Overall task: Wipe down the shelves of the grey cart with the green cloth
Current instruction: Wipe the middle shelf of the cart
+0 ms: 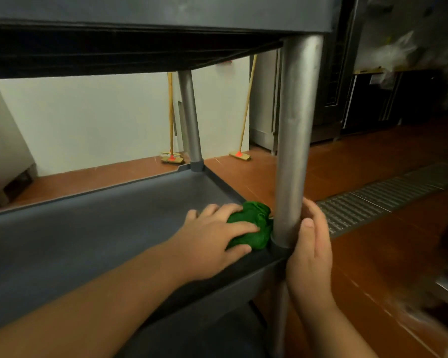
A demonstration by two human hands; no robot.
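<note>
Pressing bunched green cloth into shelf corner.

no readable text, no labels, no brand marks, no numbers, no signs anywhere

Pale wall, red tile floor, metal floor drain grate

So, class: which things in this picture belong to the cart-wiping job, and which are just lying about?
Part of the job:
green cloth
grey cart shelf
left hand pressing the cloth
right hand around the cart post

Just lying about:
two brooms against the wall
floor drain grate
</note>
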